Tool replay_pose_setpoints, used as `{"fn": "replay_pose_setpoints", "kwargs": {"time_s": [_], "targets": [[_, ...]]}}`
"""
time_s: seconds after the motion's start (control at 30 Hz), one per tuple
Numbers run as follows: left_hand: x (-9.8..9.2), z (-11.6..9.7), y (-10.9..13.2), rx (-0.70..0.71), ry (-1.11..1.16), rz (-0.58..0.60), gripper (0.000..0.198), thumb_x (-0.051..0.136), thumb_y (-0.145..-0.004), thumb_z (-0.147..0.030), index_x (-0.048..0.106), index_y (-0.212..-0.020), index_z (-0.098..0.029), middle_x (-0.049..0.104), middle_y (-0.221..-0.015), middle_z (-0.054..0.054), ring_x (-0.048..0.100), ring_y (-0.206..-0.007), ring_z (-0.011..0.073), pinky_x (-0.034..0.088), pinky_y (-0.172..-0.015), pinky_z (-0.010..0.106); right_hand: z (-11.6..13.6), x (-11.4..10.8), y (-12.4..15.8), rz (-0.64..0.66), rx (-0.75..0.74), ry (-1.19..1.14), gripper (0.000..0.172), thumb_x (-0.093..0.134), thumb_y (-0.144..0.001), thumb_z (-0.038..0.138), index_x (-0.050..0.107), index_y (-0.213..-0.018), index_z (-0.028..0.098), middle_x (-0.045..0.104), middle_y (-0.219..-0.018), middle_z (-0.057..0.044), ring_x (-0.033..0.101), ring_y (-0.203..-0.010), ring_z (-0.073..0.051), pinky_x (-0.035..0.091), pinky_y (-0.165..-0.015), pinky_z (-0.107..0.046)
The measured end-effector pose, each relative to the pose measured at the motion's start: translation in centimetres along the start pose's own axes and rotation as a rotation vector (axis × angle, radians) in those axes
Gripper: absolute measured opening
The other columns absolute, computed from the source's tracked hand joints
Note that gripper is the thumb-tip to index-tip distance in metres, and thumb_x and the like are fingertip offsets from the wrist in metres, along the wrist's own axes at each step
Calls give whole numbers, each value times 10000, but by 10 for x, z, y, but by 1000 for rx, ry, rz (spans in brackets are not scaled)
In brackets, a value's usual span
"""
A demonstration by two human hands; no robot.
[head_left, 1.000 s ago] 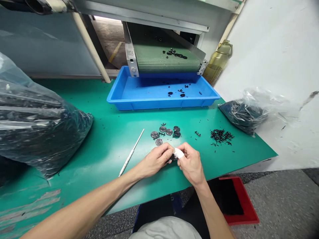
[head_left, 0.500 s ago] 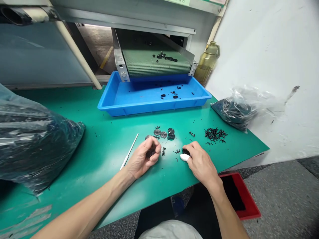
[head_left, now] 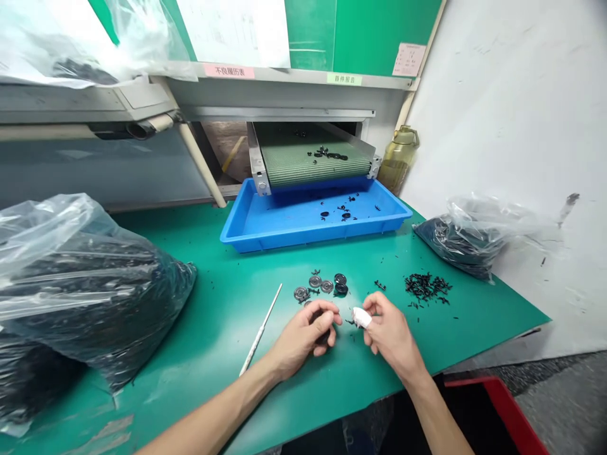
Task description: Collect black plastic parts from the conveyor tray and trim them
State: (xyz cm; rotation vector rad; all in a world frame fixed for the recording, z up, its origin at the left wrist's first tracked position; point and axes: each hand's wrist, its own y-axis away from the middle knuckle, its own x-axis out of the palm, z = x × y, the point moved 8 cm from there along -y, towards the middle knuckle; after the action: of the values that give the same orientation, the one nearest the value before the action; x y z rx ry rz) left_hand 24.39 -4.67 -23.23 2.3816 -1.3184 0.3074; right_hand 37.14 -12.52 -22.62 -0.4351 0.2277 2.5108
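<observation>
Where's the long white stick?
The white stick lies on the green mat in the head view, just left of the left hand, near the big plastic bag.

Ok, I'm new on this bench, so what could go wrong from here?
Loose black pieces on the green mat could get knocked together or off the edge. The white wrap on the right hand may dull its feel. The left hand curls around a dark piece that might slip.
</observation>
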Motion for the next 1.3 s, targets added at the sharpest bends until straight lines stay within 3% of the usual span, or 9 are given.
{"fn": "replay_pose_setpoints", "kwargs": {"time_s": [0.17, 0.3, 0.43, 0.6, 0.7, 0.87, 0.97, 1.17, 1.3], "targets": [[4, 1, 1, 22, -106, 14, 401, 657, -805, -508, 537, -987, -171, 555, -684, -10, 468, -556, 81, 257, -444, 187, 6, 41, 6, 95, 47, -345, 283, 630, -807, 450, 471, -827, 217, 577, -603, 34, 598, -498, -142, 429, -420, -216], [1, 5, 0, -8, -119, -6, 377, 578, -839, -547, 512, -848, -176, 494, -518, -48, 322, -439, 59, 172, -426, 202, 24, 31, 13, 19, -171, 6, 180, 538, -880, 352, 594, -992, 222, 618, -760, -2, 584, -591, -139, 431, -500, -239], [2, 4, 0, -7, -137, -31, 365, 584, -831, -541, 480, -798, -193, 419, -456, -88, 271, -404, 56, 162, -416, 203, 47, 20, 19, 83, -404, 285, 207, 450, -909, 209, 636, -995, 236, 609, -828, -13, 548, -706, -149, 416, -621, -260], [3, 4, 0, 14, -147, -42, 452, 499, -847, -626, 462, -751, -187, 421, -482, -75, 294, -405, 52, 150, -408, 207, 48, 25, 12, 104, -403, 185, 218, 419, -935, 218, 582, -790, 208, 601, -732, 5, 527, -659, -129, 379, -616, -244], [0, 7, -1, -1, -58, -57, 432, 636, -782, -581, 462, -788, -185, 469, -567, -70, 310, -402, 33, 148, -395, 198, 37, 31, 1, 97, -298, 171, 264, 375, -966, 292, 547, -782, 213, 547, -603, 29, 483, -548, -123, 351, -548, -236], [-9, 4, -5, 7, 135, -73, 337, 647, -821, -464, 488, -780, -170, 470, -581, -61, 270, -388, 11, 139, -382, 177, 42, 22, -27, -45, -311, 594, 250, 374, -947, 223, 615, -1013, 209, 610, -884, -47, 547, -701, -154, 345, -599, -252], [-15, 1, -6, -10, 284, -84, 239, 643, -832, -356, 558, -939, -160, 494, -629, -47, 292, -396, 8, 123, -365, 152, 43, 25, -44, -39, -313, 811, 284, 429, -900, 141, 634, -1073, 233, 582, -970, -54, 540, -729, -152, 327, -599, -253], [-18, 1, -6, -67, 412, -161, 252, 606, -849, -399, 560, -902, -157, 560, -792, 9, 494, -497, 45, 203, -330, 128, 47, 23, -35, -18, -429, 592, 241, 392, -887, 98, 606, -859, 205, 544, -886, -36, 524, -750, -151, 381, -663, -254], [-12, 3, -6, -63, 270, -130, 381, 579, -841, -552, 517, -861, -176, 568, -720, -3, 444, -413, 41, 175, -302, 134, 64, 28, -5, 183, -568, 362, 244, 377, -934, 122, 599, -908, 219, 540, -928, -31, 537, -801, -141, 411, -726, -251]]}}
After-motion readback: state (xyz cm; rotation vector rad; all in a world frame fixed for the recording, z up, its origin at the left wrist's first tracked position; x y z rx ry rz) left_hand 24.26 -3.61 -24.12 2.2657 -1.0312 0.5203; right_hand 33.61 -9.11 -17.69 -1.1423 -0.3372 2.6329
